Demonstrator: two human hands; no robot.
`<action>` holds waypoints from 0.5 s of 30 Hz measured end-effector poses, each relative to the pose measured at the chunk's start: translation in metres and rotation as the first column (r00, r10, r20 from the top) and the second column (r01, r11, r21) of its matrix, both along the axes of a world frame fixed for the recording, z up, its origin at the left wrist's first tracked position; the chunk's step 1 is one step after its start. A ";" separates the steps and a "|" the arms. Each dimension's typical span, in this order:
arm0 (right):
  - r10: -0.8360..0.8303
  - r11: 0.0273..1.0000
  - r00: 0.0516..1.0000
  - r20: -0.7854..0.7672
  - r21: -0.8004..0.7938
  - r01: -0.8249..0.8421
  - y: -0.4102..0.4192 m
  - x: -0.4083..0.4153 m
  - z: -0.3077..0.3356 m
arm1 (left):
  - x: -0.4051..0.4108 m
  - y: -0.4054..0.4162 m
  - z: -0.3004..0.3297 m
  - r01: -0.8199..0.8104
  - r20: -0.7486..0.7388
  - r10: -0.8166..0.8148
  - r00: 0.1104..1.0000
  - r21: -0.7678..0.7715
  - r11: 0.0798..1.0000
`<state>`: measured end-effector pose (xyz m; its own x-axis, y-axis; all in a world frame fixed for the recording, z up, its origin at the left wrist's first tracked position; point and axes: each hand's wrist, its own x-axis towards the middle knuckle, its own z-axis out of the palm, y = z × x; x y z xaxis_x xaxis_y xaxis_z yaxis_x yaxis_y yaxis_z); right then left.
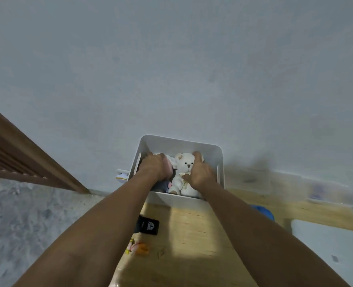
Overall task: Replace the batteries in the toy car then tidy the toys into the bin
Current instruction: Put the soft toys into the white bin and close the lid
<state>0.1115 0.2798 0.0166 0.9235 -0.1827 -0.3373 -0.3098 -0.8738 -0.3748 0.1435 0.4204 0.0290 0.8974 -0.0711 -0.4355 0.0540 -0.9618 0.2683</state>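
- White bin [192, 200] set on the wooden table [192, 241], far edge close to the pale wall [171, 69].
- Both hands down inside the bin among soft toys.
- Left hand [152, 165] at the bin's left side, fingers curled over a pink soft toy [168, 167], gripping it; fingertips hidden past the knuckles.
- Right hand [201, 172] on the white teddy bear [184, 168], fingers bent round its head and shoulder on the right side, holding it.
- Teddy bear upright in the bin, facing the camera, a ribbon bow at its neck, legs against the near wall.
- Dark grey plush with a pink patch [165, 185] low between the left wrist and the bear.
- Black card-like packet [148, 224] flat on the table, near the bin's front left corner, partly under the left forearm.
- Small orange and yellow toy [139, 247] near the table's left edge; too blurred to name.
- Blue object [264, 211] behind the right forearm, perhaps cloth.
- No toy car identifiable anywhere in view.
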 end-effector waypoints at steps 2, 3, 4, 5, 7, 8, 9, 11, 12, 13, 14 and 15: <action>0.030 0.999 1.000 0.002 -0.038 -0.030 -0.001 -0.002 0.005 | 0.000 0.000 0.003 -0.010 -0.018 0.010 1.000 -0.002 1.000; 0.043 0.997 0.999 0.007 -0.063 -0.042 0.000 -0.003 0.008 | -0.002 0.002 0.006 -0.006 -0.017 0.006 1.000 0.006 1.000; 0.051 0.995 0.999 0.016 -0.090 -0.049 0.000 -0.005 0.012 | -0.004 0.004 0.009 -0.008 -0.005 0.008 1.000 -0.001 1.000; 0.059 0.991 0.998 0.033 -0.119 -0.055 0.001 -0.007 0.016 | -0.005 0.006 0.011 -0.002 -0.004 0.002 1.000 -0.005 1.000; 0.085 0.982 0.992 0.089 -0.175 -0.069 0.002 -0.010 0.026 | -0.009 0.012 0.016 0.008 0.021 -0.008 1.000 0.000 1.000; 0.108 0.976 0.988 0.113 -0.199 -0.084 0.003 -0.011 0.032 | -0.010 0.015 0.018 -0.008 0.047 0.008 0.999 -0.004 1.000; 0.132 0.972 0.983 0.130 -0.211 -0.103 0.005 -0.012 0.037 | -0.011 0.018 0.020 -0.040 0.066 0.042 0.997 -0.028 0.999; 0.152 0.971 0.979 0.136 -0.207 -0.122 0.009 -0.013 0.049 | -0.018 0.024 0.029 -0.080 0.117 0.089 0.989 -0.081 0.994; 0.151 0.974 0.980 0.132 -0.192 -0.125 0.013 -0.015 0.056 | -0.022 0.027 0.033 -0.094 0.156 0.110 0.982 -0.106 0.990; 0.156 0.977 0.979 0.130 -0.165 -0.134 0.018 -0.017 0.062 | -0.027 0.030 0.035 -0.108 0.207 0.133 0.969 -0.131 0.985; 0.164 0.981 0.977 0.133 -0.128 -0.147 0.023 -0.019 0.067 | -0.033 0.035 0.038 -0.125 0.267 0.165 0.949 -0.162 0.979; 0.174 0.983 0.974 0.143 -0.085 -0.163 0.028 -0.023 0.072 | -0.039 0.039 0.041 -0.141 0.336 0.203 0.920 -0.200 0.970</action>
<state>0.0886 0.3081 0.0884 0.9820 -0.0389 -0.1851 -0.1010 -0.9353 -0.3392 0.1044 0.4597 0.0700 0.9949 0.0533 -0.0852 0.0866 -0.8850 0.4575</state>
